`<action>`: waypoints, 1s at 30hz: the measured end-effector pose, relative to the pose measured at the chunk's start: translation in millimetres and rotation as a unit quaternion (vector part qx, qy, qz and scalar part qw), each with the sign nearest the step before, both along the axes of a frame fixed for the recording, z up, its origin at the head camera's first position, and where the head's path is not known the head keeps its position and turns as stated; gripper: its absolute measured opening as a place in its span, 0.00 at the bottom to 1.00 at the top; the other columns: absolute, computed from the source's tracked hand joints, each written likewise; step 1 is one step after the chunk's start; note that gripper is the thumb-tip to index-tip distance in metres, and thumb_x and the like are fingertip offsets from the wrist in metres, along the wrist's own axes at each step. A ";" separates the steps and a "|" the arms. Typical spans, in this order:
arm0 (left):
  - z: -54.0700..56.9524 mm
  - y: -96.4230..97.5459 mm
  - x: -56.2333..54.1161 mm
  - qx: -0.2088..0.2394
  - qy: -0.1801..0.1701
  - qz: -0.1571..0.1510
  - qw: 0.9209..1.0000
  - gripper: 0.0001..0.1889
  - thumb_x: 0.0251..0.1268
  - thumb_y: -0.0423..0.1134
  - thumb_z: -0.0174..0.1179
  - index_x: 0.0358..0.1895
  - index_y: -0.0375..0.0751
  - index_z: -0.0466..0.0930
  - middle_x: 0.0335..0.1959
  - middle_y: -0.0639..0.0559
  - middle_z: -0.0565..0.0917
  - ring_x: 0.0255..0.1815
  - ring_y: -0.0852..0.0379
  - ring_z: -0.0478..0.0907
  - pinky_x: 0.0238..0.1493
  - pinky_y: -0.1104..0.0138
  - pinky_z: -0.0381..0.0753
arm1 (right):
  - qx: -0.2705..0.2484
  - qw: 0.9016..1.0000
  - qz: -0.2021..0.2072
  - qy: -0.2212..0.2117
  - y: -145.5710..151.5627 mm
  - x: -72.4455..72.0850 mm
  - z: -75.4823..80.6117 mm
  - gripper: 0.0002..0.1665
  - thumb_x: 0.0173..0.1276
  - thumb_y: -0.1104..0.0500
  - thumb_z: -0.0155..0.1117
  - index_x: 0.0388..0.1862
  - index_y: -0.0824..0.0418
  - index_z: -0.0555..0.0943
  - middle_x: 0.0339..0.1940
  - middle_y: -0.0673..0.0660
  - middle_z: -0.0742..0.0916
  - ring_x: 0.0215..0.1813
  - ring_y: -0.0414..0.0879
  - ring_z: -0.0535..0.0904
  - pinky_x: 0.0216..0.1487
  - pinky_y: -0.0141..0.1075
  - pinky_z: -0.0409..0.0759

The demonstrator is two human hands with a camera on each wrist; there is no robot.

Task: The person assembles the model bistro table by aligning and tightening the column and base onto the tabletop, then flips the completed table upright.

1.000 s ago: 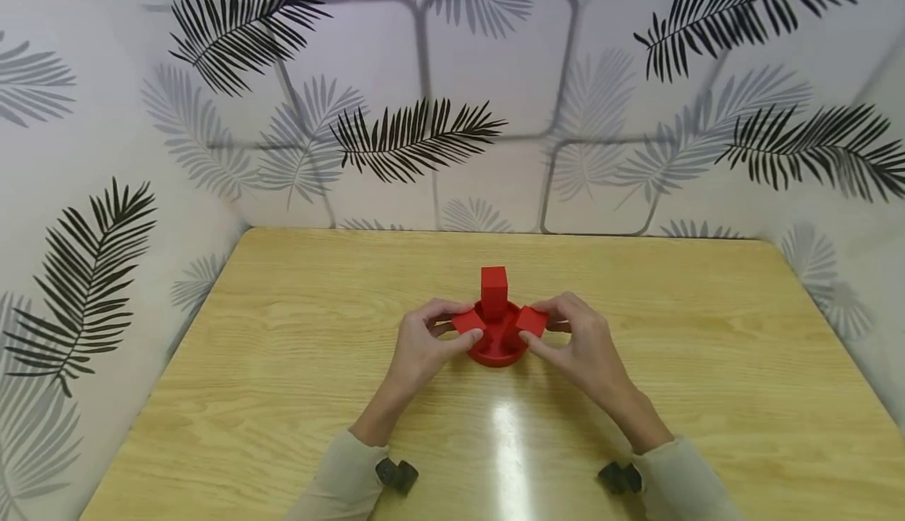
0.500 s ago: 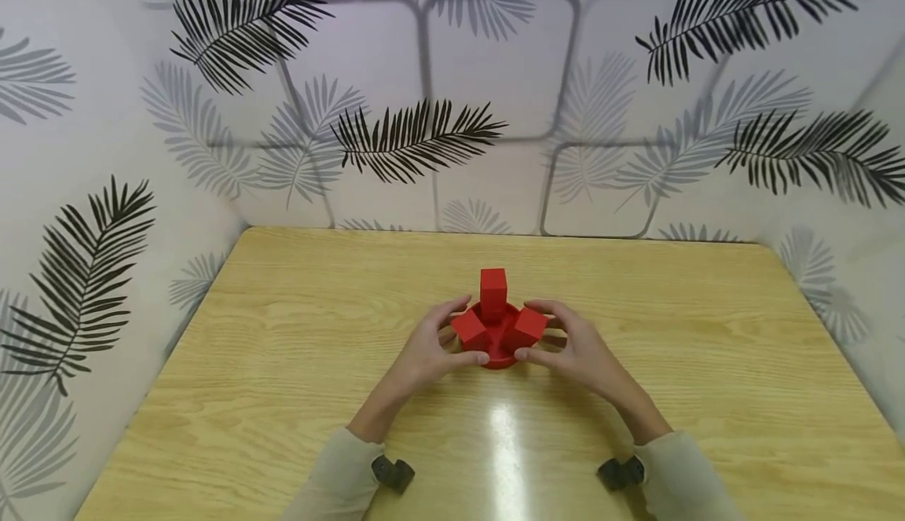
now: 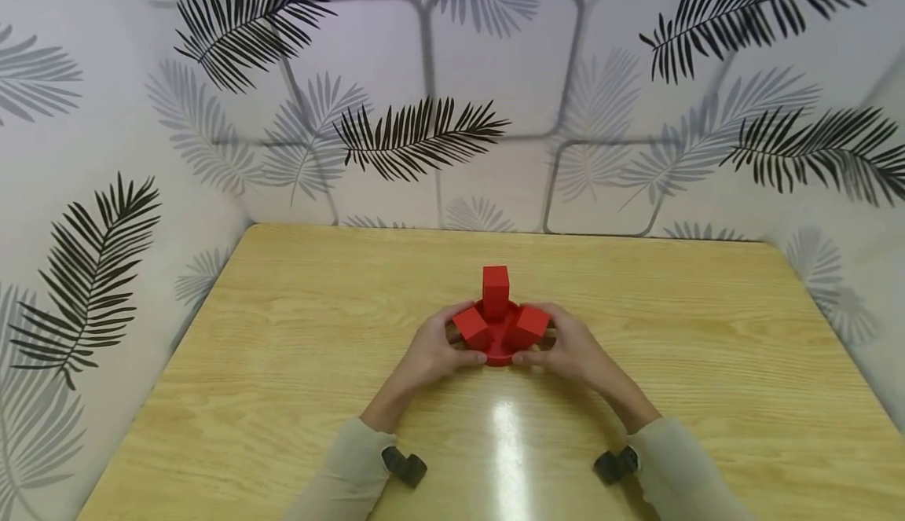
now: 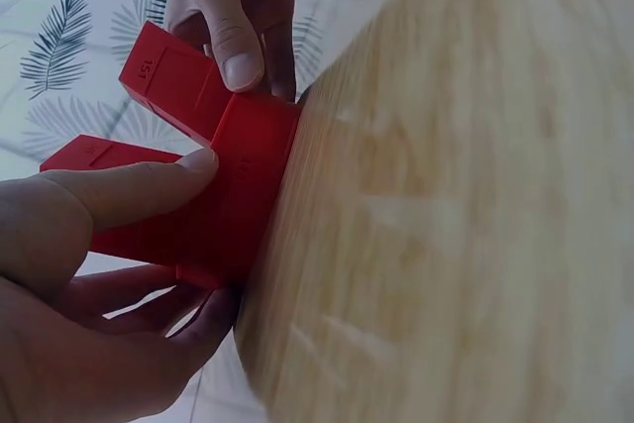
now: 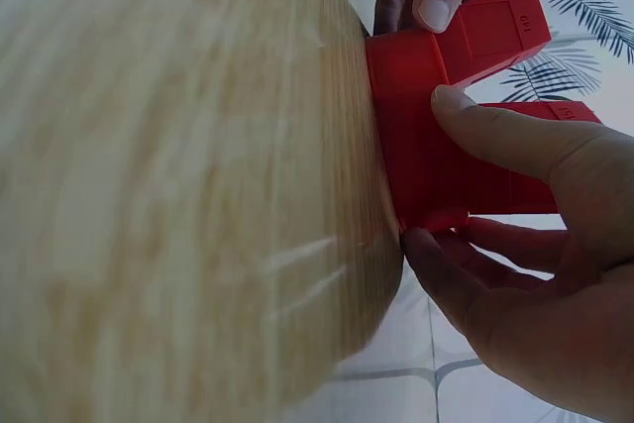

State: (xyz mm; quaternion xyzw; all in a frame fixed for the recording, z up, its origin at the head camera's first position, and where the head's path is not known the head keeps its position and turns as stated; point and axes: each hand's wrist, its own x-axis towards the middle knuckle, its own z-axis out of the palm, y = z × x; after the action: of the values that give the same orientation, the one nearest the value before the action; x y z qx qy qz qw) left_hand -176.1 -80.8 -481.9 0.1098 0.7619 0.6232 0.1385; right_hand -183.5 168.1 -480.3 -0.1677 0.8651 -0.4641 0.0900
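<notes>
A round red base [image 3: 498, 360] stands on the table with three red rectangular blocks set in it. One block [image 3: 496, 285] rises upright at the back. The left block [image 3: 470, 328] and the right block [image 3: 530, 326] lean outward. My left hand [image 3: 433, 352] grips the base's left side, thumb in front and fingers curled behind. On the opposite side, my right hand [image 3: 574, 352] holds the base the same way. In the left wrist view, a block [image 4: 173, 81] bears the raised number 151; the right wrist view shows 149 on another block [image 5: 492, 29].
The light wooden table [image 3: 283, 332] reaches back to a wall [image 3: 495, 73] patterned with dark and grey leaves. A black wrist camera [image 3: 404, 466] is worn at the left sleeve, and another camera [image 3: 615, 466] at the right.
Both hands have let go of the tops of the left and right blocks and moved down onto the base's sides. The two blocks now sit lower in the base.
</notes>
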 end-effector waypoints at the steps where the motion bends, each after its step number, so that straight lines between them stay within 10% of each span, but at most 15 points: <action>1: -0.5 0.3 0.1 -0.006 0.002 0.004 1.000 0.44 0.55 0.21 0.73 0.77 0.32 0.63 0.73 0.36 0.70 0.66 0.38 0.76 0.63 0.57 0.81 | 0.004 1.000 -0.001 0.000 -0.4 0.1 0.1 0.47 0.56 0.62 0.83 0.73 0.64 0.71 0.66 0.65 0.80 0.63 0.64 0.80 0.63 0.56 0.80; 20: 17.0 -6.6 4.7 0.004 0.017 0.081 0.997 0.25 0.62 0.46 0.74 0.58 0.35 0.85 0.49 0.47 0.89 0.52 0.50 0.84 0.57 0.58 0.84 | -0.126 0.991 -0.018 -0.041 7.2 8.6 20.5 0.36 0.62 0.58 0.79 0.67 0.67 0.78 0.62 0.63 0.84 0.61 0.58 0.81 0.59 0.39 0.83; 30: 19.8 -12.6 8.0 0.053 -0.015 0.079 0.995 0.25 0.65 0.38 0.72 0.62 0.31 0.81 0.54 0.40 0.87 0.54 0.46 0.85 0.57 0.60 0.85 | -0.130 0.987 -0.068 0.063 -0.7 19.5 22.1 0.24 0.63 0.66 0.77 0.58 0.71 0.84 0.52 0.64 0.89 0.52 0.58 0.86 0.52 0.40 0.87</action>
State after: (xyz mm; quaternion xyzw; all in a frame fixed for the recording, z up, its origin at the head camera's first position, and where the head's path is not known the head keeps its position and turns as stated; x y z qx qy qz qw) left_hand -168.1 -93.4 -462.2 0.0469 0.7318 0.6733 0.0947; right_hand -164.0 167.4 -458.2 -0.1479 0.8107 -0.5661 -0.0194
